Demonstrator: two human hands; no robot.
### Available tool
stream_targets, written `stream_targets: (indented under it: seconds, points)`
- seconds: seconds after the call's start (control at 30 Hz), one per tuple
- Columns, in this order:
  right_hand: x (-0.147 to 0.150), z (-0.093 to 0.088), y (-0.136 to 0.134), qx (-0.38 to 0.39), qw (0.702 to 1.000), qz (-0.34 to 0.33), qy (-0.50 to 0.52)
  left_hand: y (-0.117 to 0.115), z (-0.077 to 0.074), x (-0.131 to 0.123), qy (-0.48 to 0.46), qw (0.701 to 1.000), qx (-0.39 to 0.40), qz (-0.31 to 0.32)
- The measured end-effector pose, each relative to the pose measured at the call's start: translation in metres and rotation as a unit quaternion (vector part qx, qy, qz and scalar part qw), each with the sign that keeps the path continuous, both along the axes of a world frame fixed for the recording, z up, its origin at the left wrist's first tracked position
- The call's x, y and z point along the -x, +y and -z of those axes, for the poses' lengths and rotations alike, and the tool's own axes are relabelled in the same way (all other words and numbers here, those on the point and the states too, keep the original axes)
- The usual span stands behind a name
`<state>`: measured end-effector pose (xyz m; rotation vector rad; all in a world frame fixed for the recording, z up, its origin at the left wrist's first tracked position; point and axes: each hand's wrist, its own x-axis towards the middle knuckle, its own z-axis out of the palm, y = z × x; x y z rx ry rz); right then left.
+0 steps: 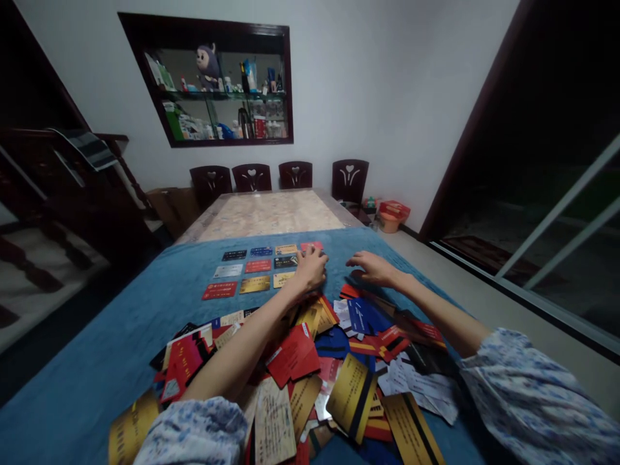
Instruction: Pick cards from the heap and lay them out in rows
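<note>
My left hand (312,268) is over the right end of rows of bank cards, fingers bent and drawn together just below a red card (311,246). Whatever its fingertips hold is hidden. To its left lie a black card (285,261), a gold card (255,284), a silver card (228,271) and several others, spaced apart. My right hand (372,268) hovers past the far edge of a loose card pile (295,355), fingers apart and pointing left, with no card visible in it. My left forearm crosses above the pile and covers part of it.
A blue cloth (121,329) covers the near part of the table, and the bare marbled tabletop (281,210) shows beyond. Dark wooden chairs (252,177) line the far end. A red-and-orange bin (391,216) stands on the floor at right. Wall shelves (227,93) hold bottles and a plush toy.
</note>
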<state>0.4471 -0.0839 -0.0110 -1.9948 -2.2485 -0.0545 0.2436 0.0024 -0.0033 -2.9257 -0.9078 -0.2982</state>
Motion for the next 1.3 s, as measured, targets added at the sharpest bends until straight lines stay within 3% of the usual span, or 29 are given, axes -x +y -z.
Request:
stream_targets:
  seconds: [0.23,0.5,0.7,0.97,1.13,1.3]
  points:
    - [-0.004,-0.005,-0.049,-0.001,1.0,0.016,-0.01,-0.039,-0.004,-0.001,0.012,0.995,0.012,0.099]
    - [0.0,0.008,-0.092,-0.013,1.0,0.006,0.021,-0.073,0.005,-0.008,0.064,0.975,0.069,0.201]
    - [0.017,0.015,-0.111,-0.013,0.999,-0.003,0.033,-0.076,0.01,-0.008,0.121,0.961,0.108,0.223]
    - [0.023,0.021,-0.114,-0.017,0.999,-0.025,0.045,-0.075,0.007,0.001,0.118,0.963,0.076,0.23]
    - [0.027,0.024,-0.117,-0.026,0.997,-0.05,0.052,-0.065,0.014,0.003,0.095,0.963,0.098,0.233]
    - [0.033,0.018,-0.124,-0.032,0.996,-0.068,0.054,-0.061,0.011,0.006,0.108,0.96,0.107,0.233]
